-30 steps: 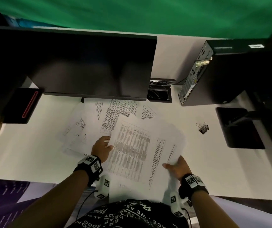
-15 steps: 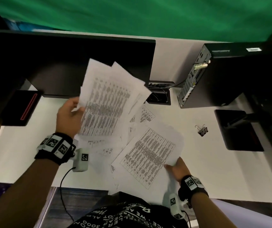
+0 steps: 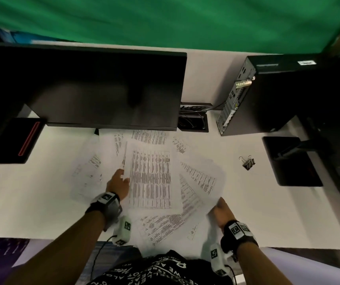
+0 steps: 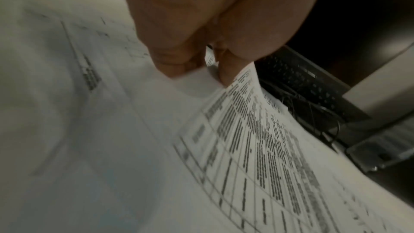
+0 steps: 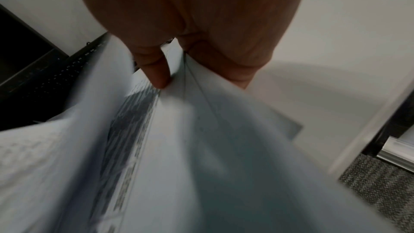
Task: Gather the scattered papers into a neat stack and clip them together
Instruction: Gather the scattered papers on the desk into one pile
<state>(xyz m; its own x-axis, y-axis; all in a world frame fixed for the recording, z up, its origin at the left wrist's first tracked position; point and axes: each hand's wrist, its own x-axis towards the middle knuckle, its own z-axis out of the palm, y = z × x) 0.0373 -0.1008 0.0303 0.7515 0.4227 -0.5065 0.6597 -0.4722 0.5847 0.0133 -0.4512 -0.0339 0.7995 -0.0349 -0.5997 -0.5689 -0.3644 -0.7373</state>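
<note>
Several printed sheets lie fanned and overlapping on the white desk [image 3: 31, 202] in front of me. My left hand [image 3: 118, 183] pinches the left edge of the top printed sheet [image 3: 151, 175], thumb on top; the left wrist view shows the same sheet [image 4: 257, 148] held between my fingertips [image 4: 226, 75]. My right hand [image 3: 221, 211] grips the lower right corner of a bundle of sheets [image 3: 202, 177], seen bunched between thumb and fingers [image 5: 156, 75] in the right wrist view. A black binder clip [image 3: 247, 162] lies on the desk, right of the papers, untouched.
A dark monitor [image 3: 103, 89] stands right behind the papers. A black computer tower [image 3: 267, 95] stands at the back right, a black pad [image 3: 290, 161] in front of it. A cable hatch [image 3: 192, 122] sits between them. A black box with a red stripe [image 3: 18, 140] is at left.
My left hand had lifted a batch of sheets up in front of the monitor; now it is back down at the pile, pinching the top sheet. My right hand stayed on the lower right corner.
</note>
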